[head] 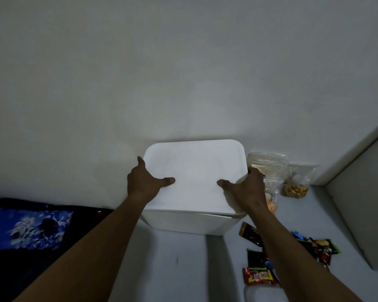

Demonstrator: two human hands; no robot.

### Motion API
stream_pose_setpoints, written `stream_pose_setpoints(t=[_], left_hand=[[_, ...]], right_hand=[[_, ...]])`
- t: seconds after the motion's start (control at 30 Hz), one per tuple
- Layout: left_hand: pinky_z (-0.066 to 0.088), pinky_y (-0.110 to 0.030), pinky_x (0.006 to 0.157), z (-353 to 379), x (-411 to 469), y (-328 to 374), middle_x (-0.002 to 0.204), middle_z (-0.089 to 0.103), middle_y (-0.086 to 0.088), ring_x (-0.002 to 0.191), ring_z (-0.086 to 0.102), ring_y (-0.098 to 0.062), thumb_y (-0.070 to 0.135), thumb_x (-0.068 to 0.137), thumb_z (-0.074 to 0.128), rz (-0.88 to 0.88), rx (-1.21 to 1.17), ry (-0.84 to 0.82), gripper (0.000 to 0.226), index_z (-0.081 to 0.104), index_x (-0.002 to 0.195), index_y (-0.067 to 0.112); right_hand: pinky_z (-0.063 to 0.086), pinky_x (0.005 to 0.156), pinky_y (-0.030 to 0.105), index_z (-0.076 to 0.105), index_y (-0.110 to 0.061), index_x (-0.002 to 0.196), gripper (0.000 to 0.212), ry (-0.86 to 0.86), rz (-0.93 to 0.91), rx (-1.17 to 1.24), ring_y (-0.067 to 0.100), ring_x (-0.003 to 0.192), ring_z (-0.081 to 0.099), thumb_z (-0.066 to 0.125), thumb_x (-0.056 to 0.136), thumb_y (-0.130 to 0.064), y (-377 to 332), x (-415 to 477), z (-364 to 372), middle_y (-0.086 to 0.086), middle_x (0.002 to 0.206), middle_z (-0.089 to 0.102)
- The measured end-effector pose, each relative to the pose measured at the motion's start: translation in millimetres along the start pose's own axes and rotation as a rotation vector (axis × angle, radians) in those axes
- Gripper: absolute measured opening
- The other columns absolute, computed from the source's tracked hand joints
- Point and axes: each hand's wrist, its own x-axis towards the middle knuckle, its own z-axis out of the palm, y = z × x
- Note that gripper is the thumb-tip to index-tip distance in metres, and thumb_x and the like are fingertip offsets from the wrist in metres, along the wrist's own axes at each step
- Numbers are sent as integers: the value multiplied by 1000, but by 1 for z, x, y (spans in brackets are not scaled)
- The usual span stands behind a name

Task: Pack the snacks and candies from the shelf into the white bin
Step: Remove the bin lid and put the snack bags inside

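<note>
Left hand (144,182) and right hand (247,186) are clamped on the lid (194,168) of the white bin (183,223), fingers (141,162) curled over its edges, while snacks (259,276) beside the bin are judged unpacked.

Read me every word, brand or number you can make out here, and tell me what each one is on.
"Beng-beng": on the red candy wrapper nearest the camera.
Green snack packet: lettering too blurred to read.
Dark brown wrapper: print too blurred to read.
White bin lid and clear bag of nuts: no text shows.
</note>
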Motion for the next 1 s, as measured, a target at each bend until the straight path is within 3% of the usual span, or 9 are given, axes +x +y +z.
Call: stream_pose_setpoints(t=[0.13,0.4,0.53,0.63,0.7,0.8,1.0], left_hand=[[38,-47,113,-4,2,3,151,44,-13,140,41,-32,60,48,91,-26,-8,-7,142,14,158,13],[36,-40,115,-11,13,5,154,41,-11,141,40,-28,42,57,94,-94,-164,0,124,25,156,10],[42,-43,110,-22,17,8,148,48,-11,135,47,-29,54,38,91,-129,-180,-26,135,35,151,8],[50,-43,102,-24,22,4,138,58,-9,123,59,-28,61,25,84,-107,-193,-15,133,48,143,9],[53,-42,98,-28,18,6,133,61,-7,116,63,-27,61,29,86,-93,-180,-7,124,53,138,12],[53,-36,90,-34,14,10,121,68,-4,106,66,-25,44,48,93,-53,-177,16,91,61,129,16],[47,-43,106,-42,23,4,143,56,-3,124,58,-25,43,59,88,-80,-281,-68,101,44,148,24]], right_hand=[[46,80,30,51,-3,126,88,-19,0,16,19,95,57,95,57,-34,-3,5,-2,7,118,64],[43,77,32,46,-4,128,85,-66,1,-4,18,93,51,93,64,-34,-16,7,-7,3,108,55],[42,74,31,47,-5,126,79,-79,-8,2,17,90,51,92,66,-31,-18,7,-8,0,102,52],[43,77,32,43,-5,132,88,-79,-6,11,17,93,50,92,65,-33,-18,8,-8,2,109,54],[42,78,32,41,-5,135,92,-77,-13,9,17,96,49,92,64,-34,-18,8,-8,6,118,56],[46,82,34,42,-6,136,94,-71,-5,16,18,97,51,92,63,-37,-16,4,-6,8,126,59],[47,79,33,49,-9,129,82,-62,14,58,18,94,56,92,63,-35,-11,0,-7,7,121,63]])
